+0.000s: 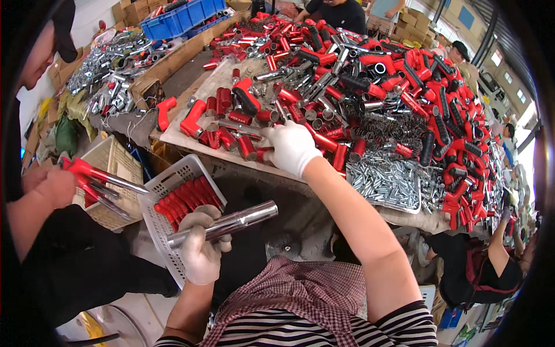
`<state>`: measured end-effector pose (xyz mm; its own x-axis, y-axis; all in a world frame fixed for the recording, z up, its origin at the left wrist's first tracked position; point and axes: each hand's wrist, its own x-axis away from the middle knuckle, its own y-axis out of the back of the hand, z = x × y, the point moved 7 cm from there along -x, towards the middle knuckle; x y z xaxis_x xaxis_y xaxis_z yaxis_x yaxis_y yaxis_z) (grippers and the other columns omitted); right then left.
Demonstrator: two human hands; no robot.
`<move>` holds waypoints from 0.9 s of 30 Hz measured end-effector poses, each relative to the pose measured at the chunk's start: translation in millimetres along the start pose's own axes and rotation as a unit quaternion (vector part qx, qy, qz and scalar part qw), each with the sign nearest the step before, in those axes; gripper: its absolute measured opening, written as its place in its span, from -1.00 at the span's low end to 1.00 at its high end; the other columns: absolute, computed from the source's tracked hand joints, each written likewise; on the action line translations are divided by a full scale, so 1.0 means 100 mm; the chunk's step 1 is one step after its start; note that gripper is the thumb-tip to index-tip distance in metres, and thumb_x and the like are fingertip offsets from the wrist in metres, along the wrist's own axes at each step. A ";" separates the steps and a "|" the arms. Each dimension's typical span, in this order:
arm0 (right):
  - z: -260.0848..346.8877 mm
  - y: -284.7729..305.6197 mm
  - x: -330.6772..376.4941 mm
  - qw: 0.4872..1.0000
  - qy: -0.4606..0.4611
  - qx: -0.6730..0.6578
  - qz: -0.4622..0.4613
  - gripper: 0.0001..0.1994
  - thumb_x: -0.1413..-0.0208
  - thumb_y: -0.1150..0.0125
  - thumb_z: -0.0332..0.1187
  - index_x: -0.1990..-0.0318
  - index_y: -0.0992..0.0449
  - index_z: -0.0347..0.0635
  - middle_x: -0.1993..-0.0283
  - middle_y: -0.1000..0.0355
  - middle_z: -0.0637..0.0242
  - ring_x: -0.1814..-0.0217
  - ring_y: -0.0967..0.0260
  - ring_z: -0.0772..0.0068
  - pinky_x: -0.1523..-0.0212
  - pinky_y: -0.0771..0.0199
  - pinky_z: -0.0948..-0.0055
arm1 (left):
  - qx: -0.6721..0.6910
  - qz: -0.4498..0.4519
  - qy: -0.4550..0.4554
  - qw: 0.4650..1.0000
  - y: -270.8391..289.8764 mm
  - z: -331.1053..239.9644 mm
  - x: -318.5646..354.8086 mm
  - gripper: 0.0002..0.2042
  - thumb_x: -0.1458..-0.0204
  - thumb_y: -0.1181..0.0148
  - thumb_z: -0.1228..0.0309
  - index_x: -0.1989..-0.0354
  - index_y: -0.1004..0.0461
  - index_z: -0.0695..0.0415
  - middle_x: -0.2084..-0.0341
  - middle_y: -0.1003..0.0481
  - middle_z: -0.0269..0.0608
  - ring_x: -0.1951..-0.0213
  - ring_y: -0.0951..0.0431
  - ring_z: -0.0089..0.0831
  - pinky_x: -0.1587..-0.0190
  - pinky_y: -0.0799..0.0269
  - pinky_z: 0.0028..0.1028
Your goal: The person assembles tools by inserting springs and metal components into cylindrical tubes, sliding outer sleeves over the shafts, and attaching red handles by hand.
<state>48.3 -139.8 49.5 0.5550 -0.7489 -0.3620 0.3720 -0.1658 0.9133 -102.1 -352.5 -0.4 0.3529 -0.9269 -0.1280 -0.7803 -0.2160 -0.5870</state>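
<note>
In my white-gloved left hand (201, 254) is a shiny metal tube (254, 215), held at a slant with the fingers wrapped round its lower part. My gloved right hand (292, 149) reaches over the table's near edge into the pile, its fingers bent beside red sleeves (247, 149) and another metal tube (238, 127). Its fingertips are partly hidden, so what they pinch cannot be made out. Below the table edge, a white perforated crate (155, 231) stands beside my left hand with several red handles (188, 199) lined up in it.
A pile of red-and-black grips (442, 110) covers the table. A tray of silver screws (384, 182) lies right of my right arm. At left, a person's hands (49, 185) hold red-handled metal tubes near a beige crate (118, 159). A blue bin (182, 22) stands behind.
</note>
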 end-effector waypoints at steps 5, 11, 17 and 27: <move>-0.03 -0.04 0.08 0.992 0.058 0.093 0.056 -0.72 0.12 -0.32 -0.31 0.18 -0.59 -0.09 0.25 -0.55 0.21 0.13 -0.44 0.09 0.07 -0.43 0.22 | 0.091 -0.036 0.094 0.991 0.01 0.23 0.03 -0.74 -0.19 -0.10 0.18 0.16 -0.39 0.12 0.17 -0.42 -0.10 0.48 -0.51 -0.43 0.56 -0.45 -0.53; -0.35 0.32 1.28 0.855 -0.153 -0.483 -0.110 -0.45 -0.04 -0.29 -0.34 -0.19 -0.29 -0.30 0.00 -0.45 0.12 -0.01 -0.47 0.32 0.01 -0.49 0.32 | 0.113 -0.003 0.099 0.989 -0.04 0.36 0.02 -0.68 -0.07 -0.31 0.17 0.18 -0.40 0.10 0.20 -0.41 -0.17 0.48 -0.54 -0.50 0.61 -0.42 -0.62; -0.03 0.08 2.20 0.520 -0.241 -0.813 -0.103 -0.40 -0.05 -0.34 -0.29 -0.18 -0.21 -0.29 -0.05 -0.39 0.09 -0.06 -0.43 0.20 -0.08 -0.51 0.21 | 0.093 0.032 0.128 0.987 -0.33 0.51 0.08 -0.78 -0.24 -0.08 0.14 0.22 -0.39 0.03 0.20 -0.44 -0.25 0.53 -0.48 -0.50 0.60 -0.40 -0.63; -0.27 0.41 2.40 0.709 -0.163 -0.673 -0.134 -0.56 0.02 -0.35 -0.44 0.00 -0.31 -0.26 -0.11 -0.39 0.08 -0.17 -0.36 0.33 -0.25 -0.31 0.33 | 0.069 0.073 0.123 0.987 -0.69 0.58 0.16 -0.79 -0.21 -0.11 0.17 0.23 -0.37 0.04 0.22 -0.37 -0.24 0.57 -0.44 -0.52 0.63 -0.35 -0.61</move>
<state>216.5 -309.3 -4.9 0.2108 -0.9510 -0.2261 0.9266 0.2681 -0.2638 -12.4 -334.0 -8.5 0.0914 -0.9953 -0.0313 -0.7296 -0.0456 -0.6824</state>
